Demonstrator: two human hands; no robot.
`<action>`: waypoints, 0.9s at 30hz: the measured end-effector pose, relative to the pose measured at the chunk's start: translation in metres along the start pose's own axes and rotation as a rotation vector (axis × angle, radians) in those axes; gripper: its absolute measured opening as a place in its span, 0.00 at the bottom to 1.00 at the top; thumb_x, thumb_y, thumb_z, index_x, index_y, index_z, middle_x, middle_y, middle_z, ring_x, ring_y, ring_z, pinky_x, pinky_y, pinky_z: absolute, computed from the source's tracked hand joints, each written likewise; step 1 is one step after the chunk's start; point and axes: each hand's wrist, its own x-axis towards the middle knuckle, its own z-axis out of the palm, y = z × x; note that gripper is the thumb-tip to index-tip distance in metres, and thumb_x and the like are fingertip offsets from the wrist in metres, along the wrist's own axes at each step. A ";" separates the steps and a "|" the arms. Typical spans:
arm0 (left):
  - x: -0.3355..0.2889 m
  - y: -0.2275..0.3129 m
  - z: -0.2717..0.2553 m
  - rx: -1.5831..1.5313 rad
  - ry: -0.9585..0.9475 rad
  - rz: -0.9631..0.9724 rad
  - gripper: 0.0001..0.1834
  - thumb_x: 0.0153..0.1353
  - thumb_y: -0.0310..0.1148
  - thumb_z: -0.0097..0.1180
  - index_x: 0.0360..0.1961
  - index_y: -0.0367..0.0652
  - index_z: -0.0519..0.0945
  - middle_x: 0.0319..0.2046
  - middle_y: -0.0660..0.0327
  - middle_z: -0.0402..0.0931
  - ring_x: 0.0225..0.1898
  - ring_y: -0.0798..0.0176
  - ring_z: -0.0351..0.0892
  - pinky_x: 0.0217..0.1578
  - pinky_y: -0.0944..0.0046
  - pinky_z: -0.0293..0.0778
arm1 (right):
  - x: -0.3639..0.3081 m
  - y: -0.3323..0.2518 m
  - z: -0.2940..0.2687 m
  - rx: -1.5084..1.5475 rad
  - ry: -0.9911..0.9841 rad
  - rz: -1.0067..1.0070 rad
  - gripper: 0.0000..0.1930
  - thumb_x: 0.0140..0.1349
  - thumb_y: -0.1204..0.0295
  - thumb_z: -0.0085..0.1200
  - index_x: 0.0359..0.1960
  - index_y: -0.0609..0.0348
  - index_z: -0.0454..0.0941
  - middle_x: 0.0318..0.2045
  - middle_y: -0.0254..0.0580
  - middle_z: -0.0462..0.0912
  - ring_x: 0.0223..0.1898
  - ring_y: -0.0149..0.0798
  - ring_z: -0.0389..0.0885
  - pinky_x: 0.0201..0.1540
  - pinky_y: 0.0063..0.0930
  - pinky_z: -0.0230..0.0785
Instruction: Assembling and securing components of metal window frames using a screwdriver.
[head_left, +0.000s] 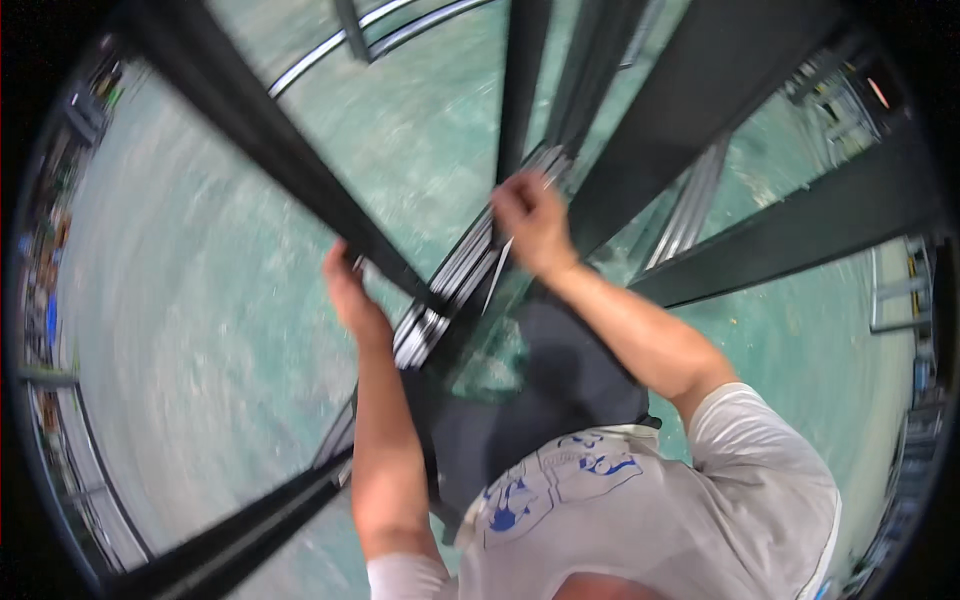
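Observation:
My left hand (355, 298) is raised beside a long dark metal post (310, 185), its fingers apart and slightly curled at the post's near side. I cannot tell whether they touch it. My right hand (538, 222) is blurred, its fingers curled in over a bundle of silvery rails (465, 262). Just below its palm a thin pale strip (497, 275) slants down. Whatever the curled fingers hold is hidden. The rails run diagonally between my hands, and the dark post's lower end meets them.
Several more dark beams fan out, including a broad one (680, 110) at the upper right and another (800, 225) at the right. A dark beam (230, 535) lies at the lower left. Curved bright tubing (345, 40) shows far ahead. The floor (190, 270) is worn green.

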 end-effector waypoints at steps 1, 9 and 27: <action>0.001 -0.003 0.012 0.057 0.048 -0.076 0.31 0.80 0.55 0.36 0.64 0.42 0.75 0.60 0.59 0.77 0.63 0.59 0.74 0.64 0.55 0.65 | 0.011 -0.008 -0.013 0.067 0.068 -0.027 0.15 0.66 0.69 0.66 0.46 0.62 0.75 0.29 0.38 0.79 0.28 0.30 0.75 0.32 0.28 0.70; 0.002 -0.006 0.037 -0.078 -0.079 -0.234 0.44 0.78 0.68 0.24 0.51 0.35 0.79 0.39 0.53 0.85 0.42 0.60 0.83 0.49 0.61 0.75 | 0.062 -0.034 -0.039 -0.386 -0.236 -0.072 0.25 0.66 0.62 0.68 0.58 0.66 0.76 0.37 0.36 0.83 0.35 0.25 0.74 0.37 0.25 0.68; -0.003 -0.014 0.052 -0.089 0.113 -0.006 0.40 0.79 0.65 0.29 0.36 0.37 0.77 0.31 0.66 0.75 0.35 0.68 0.71 0.39 0.63 0.67 | -0.027 -0.103 0.019 -0.348 -0.773 -0.258 0.24 0.56 0.70 0.72 0.52 0.59 0.76 0.26 0.41 0.80 0.25 0.39 0.79 0.29 0.33 0.71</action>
